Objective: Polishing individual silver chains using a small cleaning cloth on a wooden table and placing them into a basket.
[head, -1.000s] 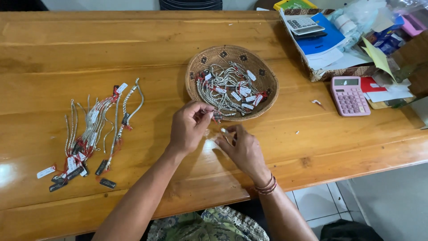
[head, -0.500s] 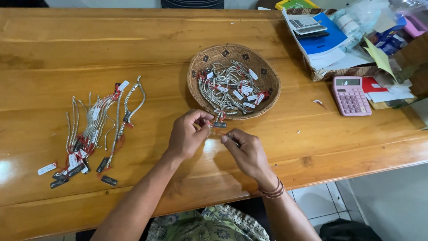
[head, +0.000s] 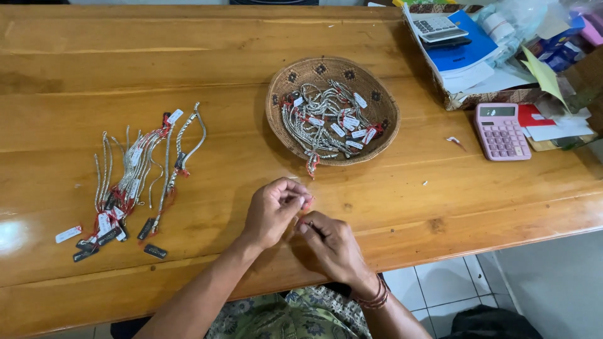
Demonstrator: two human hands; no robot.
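Observation:
My left hand (head: 274, 211) and my right hand (head: 331, 245) meet over the near edge of the wooden table (head: 251, 63). Their fingertips pinch a small tagged silver bracelet with a red thread (head: 304, 207), mostly hidden inside the fingers. Beyond the hands stands a round woven basket (head: 276, 94) full of tagged silver bracelets (head: 326, 122). To the left, several silver bracelets with red threads and tags (head: 135, 179) lie in a row on the table.
A pink calculator (head: 500, 130) lies at the right, next to papers, a blue folder and a grey calculator (head: 440, 28) in a box at the back right. White floor tiles (head: 452, 282) show below the table's edge.
Both hands have drawn back from the basket toward the table's near edge, and they now pinch the small piece closer together.

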